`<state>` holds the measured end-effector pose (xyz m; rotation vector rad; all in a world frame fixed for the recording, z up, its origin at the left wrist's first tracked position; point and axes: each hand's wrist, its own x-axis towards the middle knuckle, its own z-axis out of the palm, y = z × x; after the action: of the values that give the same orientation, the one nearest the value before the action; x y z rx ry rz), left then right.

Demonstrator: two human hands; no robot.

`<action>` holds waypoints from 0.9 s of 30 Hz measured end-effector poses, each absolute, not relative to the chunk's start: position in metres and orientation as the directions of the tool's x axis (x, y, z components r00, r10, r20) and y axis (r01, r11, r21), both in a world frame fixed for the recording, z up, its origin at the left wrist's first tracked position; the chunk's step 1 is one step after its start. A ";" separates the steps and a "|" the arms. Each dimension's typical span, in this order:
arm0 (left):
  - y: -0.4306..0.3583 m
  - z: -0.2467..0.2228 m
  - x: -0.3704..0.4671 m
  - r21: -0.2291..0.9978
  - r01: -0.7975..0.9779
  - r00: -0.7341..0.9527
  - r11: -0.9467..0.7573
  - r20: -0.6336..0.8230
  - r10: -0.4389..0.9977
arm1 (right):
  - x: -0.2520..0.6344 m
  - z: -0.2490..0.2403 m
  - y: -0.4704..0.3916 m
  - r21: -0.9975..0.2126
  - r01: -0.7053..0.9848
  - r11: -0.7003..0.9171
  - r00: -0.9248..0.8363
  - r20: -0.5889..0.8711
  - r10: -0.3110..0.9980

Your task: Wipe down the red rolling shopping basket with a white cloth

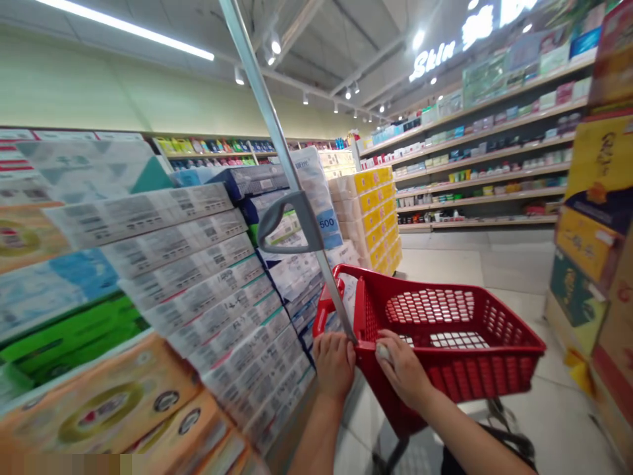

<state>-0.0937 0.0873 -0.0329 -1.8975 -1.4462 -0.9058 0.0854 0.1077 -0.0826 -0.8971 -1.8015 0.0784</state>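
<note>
A red plastic shopping cart (469, 359) stands in front of me, with openwork sides and no goods visible in its basket. My left hand (334, 366) is closed around the near end of its handle. My right hand (403, 369) grips the near rim of the basket, fingers curled over the edge. Something small and pale shows beside the right thumb; I cannot make out what it is. Between the hands and the upper left, a metal pole (270, 112) rises at a slant from the cart's handle side. A grey loop grip (314, 227) is fixed on the pole.
Stacked white tissue packs (198, 251) and orange packs (113, 402) crowd the left side. Yellow-and-white packs (370, 211) are piled beyond the cart. Boxes (593, 251) line the right edge. Long shelves (475, 161) of small goods run behind pale floor tiles (445, 257).
</note>
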 end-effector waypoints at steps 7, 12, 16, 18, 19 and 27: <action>0.038 -0.016 -0.112 -0.066 0.976 0.194 -0.209 0.704 0.683 | 0.064 -0.074 0.081 -0.633 0.344 0.693 -0.070 0.719 0.691; 0.013 -0.014 -0.130 -0.095 0.989 0.148 -0.114 0.693 0.706 | 0.054 -0.046 0.066 -0.799 0.192 0.570 -0.228 0.528 0.818; -0.001 -0.014 -0.140 -0.140 0.988 0.139 -0.059 0.677 0.723 | 0.041 -0.027 0.056 -0.689 0.320 0.650 -0.176 0.631 0.756; -0.008 -0.014 -0.143 -0.152 0.987 0.137 -0.045 0.676 0.724 | 0.032 -0.032 0.047 -0.576 0.470 0.669 -0.226 0.654 0.722; -0.011 -0.014 -0.145 -0.155 0.987 0.132 -0.035 0.679 0.722 | 0.028 -0.036 0.042 -0.517 0.534 0.669 -0.273 0.644 0.715; -0.023 -0.017 -0.158 -0.195 0.981 0.135 -0.001 0.677 0.724 | 0.008 -0.027 0.046 -0.341 0.761 0.553 -0.419 0.392 0.819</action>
<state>-0.1575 -0.0234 -0.0172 -1.7801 -1.6442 -0.5174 0.0079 0.0461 -0.0271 -1.2698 -2.2721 0.1491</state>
